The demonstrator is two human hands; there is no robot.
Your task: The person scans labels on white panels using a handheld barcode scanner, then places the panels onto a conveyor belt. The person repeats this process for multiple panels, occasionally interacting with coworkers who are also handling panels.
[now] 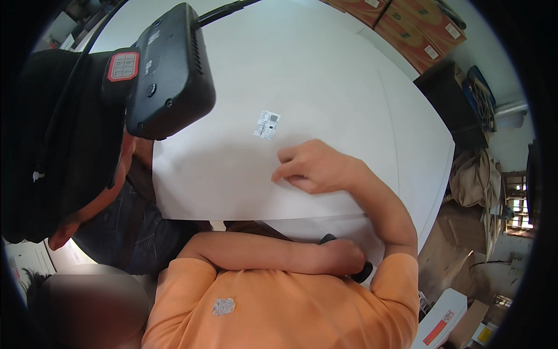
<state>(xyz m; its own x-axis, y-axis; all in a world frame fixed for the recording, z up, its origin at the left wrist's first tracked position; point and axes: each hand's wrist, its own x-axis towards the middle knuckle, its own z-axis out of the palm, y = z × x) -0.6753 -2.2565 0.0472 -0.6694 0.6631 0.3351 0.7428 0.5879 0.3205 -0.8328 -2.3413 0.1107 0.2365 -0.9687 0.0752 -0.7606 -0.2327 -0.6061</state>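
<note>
My right hand (318, 167) is over a large white sheet (203, 195), fingers curled in, with nothing visible in them. A small white printed label (267, 125) lies on the sheet just beyond my fingertips. My left forearm crosses in front of my orange shirt. At the sheet's near edge, my left hand (344, 257) is closed round a black rounded object (363, 272). Only its two ends show, so its kind cannot be told.
A person in a black cap with a black box-shaped device (174, 75) leans in at the left. Another person's blurred head (93, 308) is at lower left. Orange-brown cartons (415, 32) stand beyond the far right edge. A white box (444, 320) sits at lower right.
</note>
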